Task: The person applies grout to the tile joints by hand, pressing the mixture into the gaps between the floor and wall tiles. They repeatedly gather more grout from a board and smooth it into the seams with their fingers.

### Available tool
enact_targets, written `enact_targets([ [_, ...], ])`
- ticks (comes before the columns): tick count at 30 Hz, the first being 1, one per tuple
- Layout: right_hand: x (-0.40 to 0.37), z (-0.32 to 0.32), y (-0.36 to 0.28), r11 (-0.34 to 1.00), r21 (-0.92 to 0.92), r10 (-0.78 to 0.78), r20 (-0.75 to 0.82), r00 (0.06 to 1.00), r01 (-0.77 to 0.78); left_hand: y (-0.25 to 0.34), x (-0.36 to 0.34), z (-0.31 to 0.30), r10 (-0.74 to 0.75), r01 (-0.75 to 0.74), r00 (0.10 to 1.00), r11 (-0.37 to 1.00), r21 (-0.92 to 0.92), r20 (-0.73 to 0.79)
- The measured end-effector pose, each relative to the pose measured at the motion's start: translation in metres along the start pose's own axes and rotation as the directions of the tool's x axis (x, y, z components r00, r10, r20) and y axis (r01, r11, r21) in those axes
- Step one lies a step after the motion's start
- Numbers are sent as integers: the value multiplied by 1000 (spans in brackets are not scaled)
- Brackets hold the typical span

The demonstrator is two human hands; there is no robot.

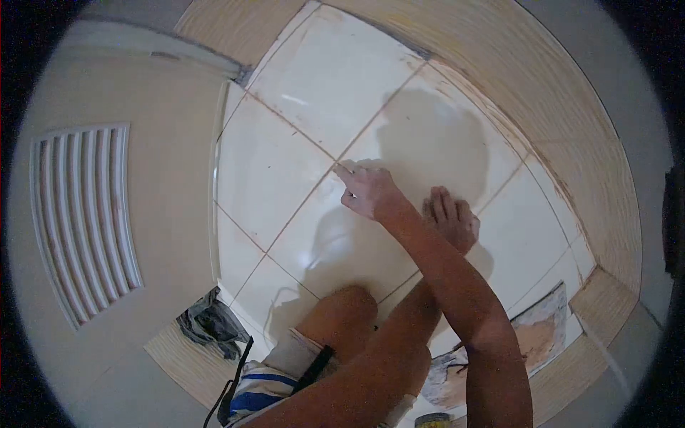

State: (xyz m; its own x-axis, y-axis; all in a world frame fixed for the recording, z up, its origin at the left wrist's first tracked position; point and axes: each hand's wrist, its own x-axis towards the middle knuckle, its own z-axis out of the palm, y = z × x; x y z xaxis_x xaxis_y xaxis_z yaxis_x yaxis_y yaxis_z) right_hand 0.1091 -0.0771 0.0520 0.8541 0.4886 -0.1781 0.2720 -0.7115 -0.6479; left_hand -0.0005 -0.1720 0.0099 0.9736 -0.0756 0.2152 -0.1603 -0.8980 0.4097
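My right hand point(371, 194) reaches out over a white tiled floor point(285, 164). Its index finger is stretched out with the tip pressed on a brownish grout line point(307, 143) where tile corners meet; the other fingers are curled in and I see nothing held in them. My forearm runs back to the lower right. My bare foot point(451, 217) rests flat on the tile just right of the hand, and my bent knee point(346, 307) is below it. My left hand is out of view.
A pale door with a louvred vent point(82, 214) stands at left. A dark crumpled cloth point(210, 324) lies by its bottom edge. A stained sheet point(542, 328) and a small tin point(432, 421) lie at lower right. A wood-grain border point(542, 107) rims the tiles.
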Motion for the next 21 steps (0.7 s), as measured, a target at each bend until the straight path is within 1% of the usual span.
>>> enact_targets([
  [2, 18, 13, -8, 990, -112, 108, 167, 980, -90, -1, 2, -1, -31, 29, 999, 998, -64, -24],
  [3, 21, 24, -10, 991, -108, 95, 180, 979, -76, -2, 2, -1, -47, 46, 999, 997, -54, -25],
  [5, 18, 48, -11, 963, -267, 47, 41, 998, -35, -3, 2, -4, -50, 52, 998, 996, -70, 31],
  [6, 17, 56, -16, 964, -266, 43, 54, 998, -27, -5, 2, -4, -63, 66, 997, 995, -69, 34],
  [8, 19, 69, -26, 894, -425, 221, 147, 964, -140, -6, 3, -2, -31, 33, 999, 992, -120, 20],
  [9, 21, 71, -32, 893, -428, 225, 151, 963, -141, -6, 3, -2, -34, 37, 999, 991, -125, 22],
  [10, 23, 73, -38, 917, -349, 271, 190, 944, -193, -7, 3, -3, -35, 40, 999, 990, -139, 37],
  [12, 32, 73, -50, 929, -268, 318, 226, 921, -255, -7, 3, -1, -27, 35, 998, 987, -156, 54],
  [13, 36, 72, -57, 945, -299, 243, 387, 889, -128, -7, 3, 0, -34, 41, 998, 987, -152, 46],
  [14, 39, 71, -62, 952, -307, 171, 540, 824, 3, -7, 2, 1, -42, 47, 998, 988, -149, 39],
  [16, 31, 91, -58, 958, -260, 221, 395, 892, -122, -6, 0, 0, -41, 49, 998, 988, -150, 55],
  [18, 22, 88, -42, 930, -326, 303, 411, 860, -171, -7, 0, 2, -48, 57, 997, 988, -145, 66],
  [19, 19, 81, -39, 930, -326, 302, 415, 859, -169, -7, -1, 4, -42, 48, 998, 988, -149, 43],
  [21, 19, 65, -28, 891, -353, 388, 267, 882, -285, -6, -2, 6, -39, 41, 999, 987, -157, 18],
])
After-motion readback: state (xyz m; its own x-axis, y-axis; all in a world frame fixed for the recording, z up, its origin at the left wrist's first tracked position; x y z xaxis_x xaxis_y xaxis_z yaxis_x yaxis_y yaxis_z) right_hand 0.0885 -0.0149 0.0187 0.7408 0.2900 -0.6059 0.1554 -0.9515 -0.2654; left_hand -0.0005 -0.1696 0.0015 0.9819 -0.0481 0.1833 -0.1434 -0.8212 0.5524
